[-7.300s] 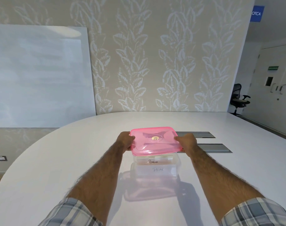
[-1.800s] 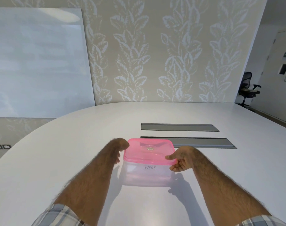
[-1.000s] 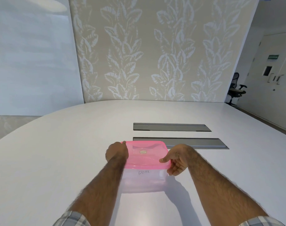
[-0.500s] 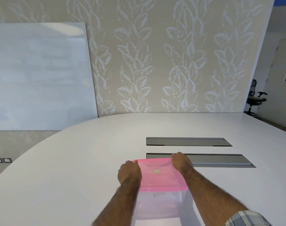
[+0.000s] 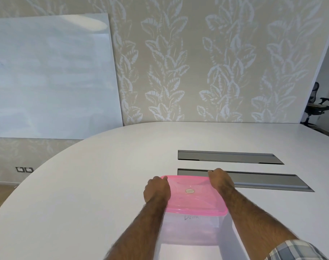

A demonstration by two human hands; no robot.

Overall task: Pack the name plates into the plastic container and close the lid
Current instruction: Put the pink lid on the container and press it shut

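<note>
Left hand (image 5: 157, 190) and right hand (image 5: 221, 180) tight on far corners of pink lid (image 5: 194, 200).

translucent pink plastic lid (image 5: 194, 198), matt white table (image 5: 84, 194)

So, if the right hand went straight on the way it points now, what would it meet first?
Probably the nearer grey metal slot in the white table, just beyond the right hand at the far corner of the pink plastic lid.
</note>
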